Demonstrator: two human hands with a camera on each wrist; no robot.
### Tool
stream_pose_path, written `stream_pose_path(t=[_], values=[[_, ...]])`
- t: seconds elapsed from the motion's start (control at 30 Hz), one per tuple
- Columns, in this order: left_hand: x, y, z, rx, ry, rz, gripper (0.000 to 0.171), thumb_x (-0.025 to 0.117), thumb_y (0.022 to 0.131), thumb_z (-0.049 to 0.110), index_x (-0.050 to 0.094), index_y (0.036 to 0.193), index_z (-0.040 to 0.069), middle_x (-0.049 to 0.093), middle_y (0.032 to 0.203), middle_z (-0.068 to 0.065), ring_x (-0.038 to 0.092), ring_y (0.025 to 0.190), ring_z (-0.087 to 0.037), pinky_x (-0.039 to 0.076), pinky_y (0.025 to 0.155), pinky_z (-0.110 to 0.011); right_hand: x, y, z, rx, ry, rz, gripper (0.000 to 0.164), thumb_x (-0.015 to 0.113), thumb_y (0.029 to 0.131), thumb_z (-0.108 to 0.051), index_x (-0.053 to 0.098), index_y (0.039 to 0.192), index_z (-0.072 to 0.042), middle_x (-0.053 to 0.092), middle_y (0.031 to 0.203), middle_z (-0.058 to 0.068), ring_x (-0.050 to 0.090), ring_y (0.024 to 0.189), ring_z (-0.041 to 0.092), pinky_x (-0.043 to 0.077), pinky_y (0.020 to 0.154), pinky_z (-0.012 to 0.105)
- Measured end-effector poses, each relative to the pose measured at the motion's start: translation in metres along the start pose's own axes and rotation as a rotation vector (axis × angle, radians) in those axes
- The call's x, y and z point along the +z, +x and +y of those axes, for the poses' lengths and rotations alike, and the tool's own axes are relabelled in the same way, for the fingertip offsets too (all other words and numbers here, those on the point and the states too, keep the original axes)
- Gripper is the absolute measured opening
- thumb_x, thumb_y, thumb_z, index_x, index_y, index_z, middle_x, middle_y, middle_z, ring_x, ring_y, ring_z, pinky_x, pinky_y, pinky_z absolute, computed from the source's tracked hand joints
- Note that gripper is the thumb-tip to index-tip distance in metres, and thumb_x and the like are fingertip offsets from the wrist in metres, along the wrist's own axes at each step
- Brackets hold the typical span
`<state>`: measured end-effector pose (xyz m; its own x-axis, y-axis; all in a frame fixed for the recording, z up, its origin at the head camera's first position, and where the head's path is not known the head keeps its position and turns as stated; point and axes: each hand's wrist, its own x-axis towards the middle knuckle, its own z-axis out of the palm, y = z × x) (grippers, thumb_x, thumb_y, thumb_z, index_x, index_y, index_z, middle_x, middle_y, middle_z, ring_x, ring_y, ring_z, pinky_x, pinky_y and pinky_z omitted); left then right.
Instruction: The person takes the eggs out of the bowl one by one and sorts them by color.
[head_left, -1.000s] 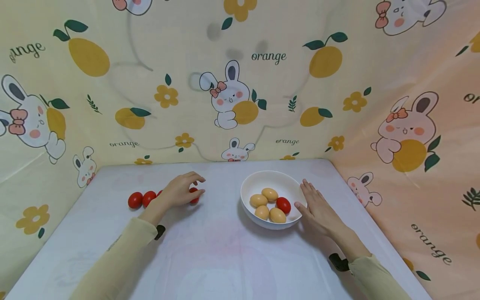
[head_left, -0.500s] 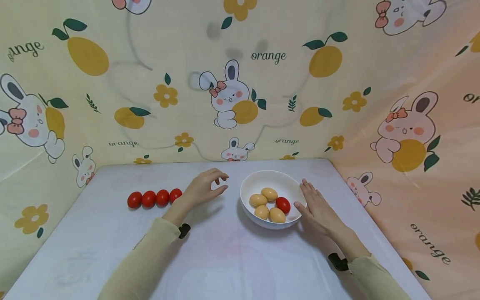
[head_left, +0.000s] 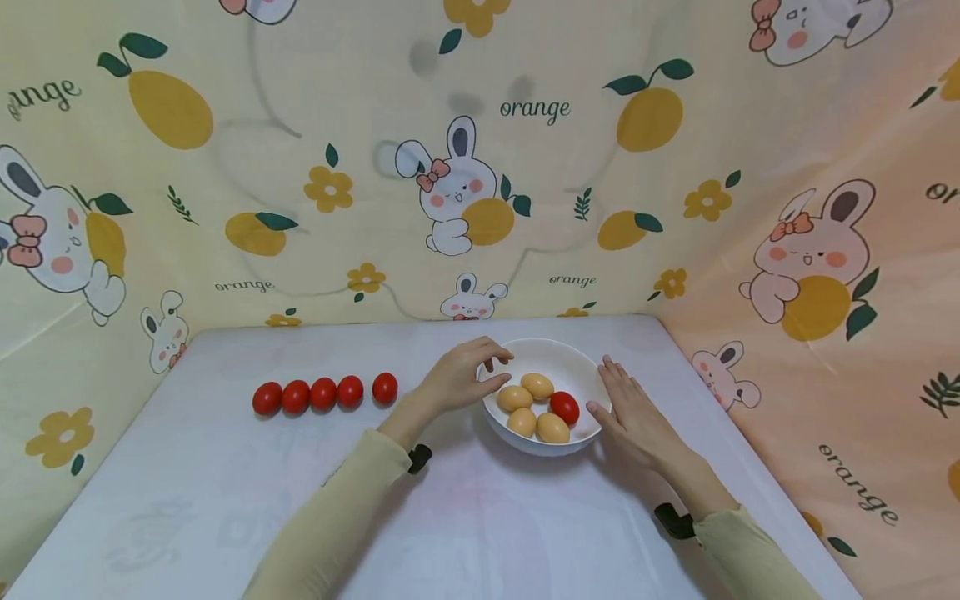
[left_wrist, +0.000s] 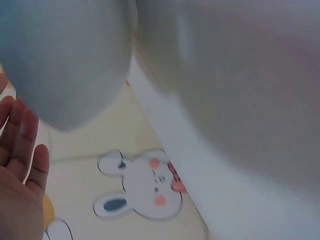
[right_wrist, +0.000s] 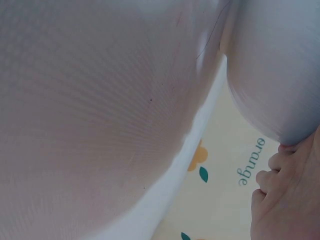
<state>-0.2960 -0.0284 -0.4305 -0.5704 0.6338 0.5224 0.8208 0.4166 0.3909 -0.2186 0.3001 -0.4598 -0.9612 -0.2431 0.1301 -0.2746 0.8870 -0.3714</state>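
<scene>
A white bowl (head_left: 542, 447) stands right of the table's middle, holding several tan eggs (head_left: 553, 428) and one glossy red egg-shaped thing (head_left: 564, 407). At its left rim is my left hand (head_left: 463, 375), fingers loosely bent and nothing between them; its thumb and fingertips overlap the rim in the head view. Along the opposite side my right hand (head_left: 641, 417) lies with fairly straight fingers against the bowl's wall. The right wrist view has the bowl's outer wall (right_wrist: 275, 65) close by the fingers. In the left wrist view the wall (left_wrist: 70, 60) also hangs beside the left fingers.
Several glossy red egg-shaped things (head_left: 323, 394) lie in a row on the left of the white-covered table (head_left: 450, 533); the rightmost one (head_left: 385, 389) sits slightly apart. A patterned cloth (head_left: 360, 242) with rabbits and fruit rises behind and along both sides.
My left hand has moved right, from over the row of red things to the bowl's left rim, uncovering the whole row. My right hand and the bowl have stayed put.
</scene>
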Motion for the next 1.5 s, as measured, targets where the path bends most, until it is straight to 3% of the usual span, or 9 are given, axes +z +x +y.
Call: stream_pose_path(t=[0.13, 0.23, 0.37, 0.53, 0.77, 0.97, 1.17, 1.5], values=[[0.011, 0.013, 0.011, 0.017, -0.023, -0.063, 0.029, 0.077, 0.095, 0.016, 0.071, 0.122, 0.008, 0.070, 0.114, -0.002, 0.065, 0.095, -0.017, 0.053, 0.077, -0.023, -0.001, 0.000, 0.000, -0.002, 0.005, 0.002, 0.079, 0.050, 0.107, -0.043, 0.018, 0.164, 0.002, 0.007, 0.173, 0.018, 0.008, 0.158, 0.044, 0.011, 0.125, 0.063], [0.020, 0.022, 0.019, -0.007, -0.035, -0.130, 0.030, 0.077, 0.095, 0.018, 0.071, 0.123, 0.008, 0.070, 0.115, -0.001, 0.064, 0.096, -0.016, 0.051, 0.078, -0.021, -0.001, 0.001, 0.001, -0.003, 0.005, -0.001, 0.079, 0.050, 0.108, -0.043, 0.017, 0.164, 0.001, 0.007, 0.173, 0.018, 0.008, 0.158, 0.044, 0.011, 0.125, 0.063], [0.030, 0.035, 0.027, -0.042, -0.001, -0.230, 0.031, 0.075, 0.097, 0.025, 0.072, 0.125, 0.010, 0.070, 0.115, 0.002, 0.062, 0.097, -0.013, 0.049, 0.082, -0.019, -0.002, 0.001, 0.002, -0.008, 0.001, 0.001, 0.079, 0.048, 0.108, -0.045, 0.018, 0.164, 0.002, 0.008, 0.173, 0.019, 0.008, 0.158, 0.044, 0.012, 0.125, 0.063], [0.041, 0.049, 0.036, -0.034, 0.048, -0.334, 0.031, 0.073, 0.099, 0.029, 0.074, 0.124, 0.011, 0.071, 0.115, 0.002, 0.062, 0.097, -0.011, 0.049, 0.086, -0.016, -0.002, 0.000, 0.004, -0.009, -0.003, 0.007, 0.080, 0.047, 0.108, -0.048, 0.018, 0.164, 0.001, 0.009, 0.173, 0.019, 0.009, 0.158, 0.044, 0.012, 0.125, 0.063], [0.053, 0.063, 0.042, -0.118, 0.050, -0.480, 0.033, 0.071, 0.100, 0.032, 0.072, 0.127, 0.012, 0.068, 0.120, 0.001, 0.063, 0.099, -0.008, 0.050, 0.090, -0.014, -0.002, 0.000, 0.003, -0.012, -0.008, 0.000, 0.081, 0.047, 0.108, -0.049, 0.017, 0.164, 0.001, 0.007, 0.174, 0.017, 0.008, 0.158, 0.043, 0.011, 0.125, 0.062], [0.059, 0.069, 0.046, -0.124, 0.095, -0.527, 0.035, 0.071, 0.099, 0.034, 0.072, 0.127, 0.013, 0.067, 0.120, -0.001, 0.062, 0.099, -0.010, 0.051, 0.089, -0.018, -0.004, 0.000, 0.001, -0.030, -0.004, 0.000, 0.081, 0.046, 0.108, -0.049, 0.017, 0.164, 0.001, 0.006, 0.174, 0.017, 0.008, 0.158, 0.043, 0.011, 0.125, 0.062], [0.068, 0.071, 0.045, -0.128, 0.123, -0.530, 0.038, 0.072, 0.098, 0.040, 0.072, 0.126, 0.014, 0.065, 0.117, 0.002, 0.059, 0.099, -0.010, 0.050, 0.089, -0.020, -0.003, 0.002, 0.000, -0.034, -0.010, 0.000, 0.081, 0.045, 0.108, -0.051, 0.017, 0.164, 0.002, 0.007, 0.174, 0.018, 0.008, 0.158, 0.043, 0.011, 0.125, 0.061], [0.074, 0.075, 0.049, -0.162, 0.100, -0.561, 0.043, 0.079, 0.093, 0.039, 0.071, 0.127, 0.014, 0.066, 0.115, 0.003, 0.059, 0.099, -0.010, 0.049, 0.090, -0.019, -0.002, 0.000, -0.001, -0.016, 0.003, -0.004, 0.079, 0.048, 0.108, -0.045, 0.018, 0.164, 0.003, 0.008, 0.173, 0.018, 0.008, 0.158, 0.044, 0.011, 0.125, 0.062]])
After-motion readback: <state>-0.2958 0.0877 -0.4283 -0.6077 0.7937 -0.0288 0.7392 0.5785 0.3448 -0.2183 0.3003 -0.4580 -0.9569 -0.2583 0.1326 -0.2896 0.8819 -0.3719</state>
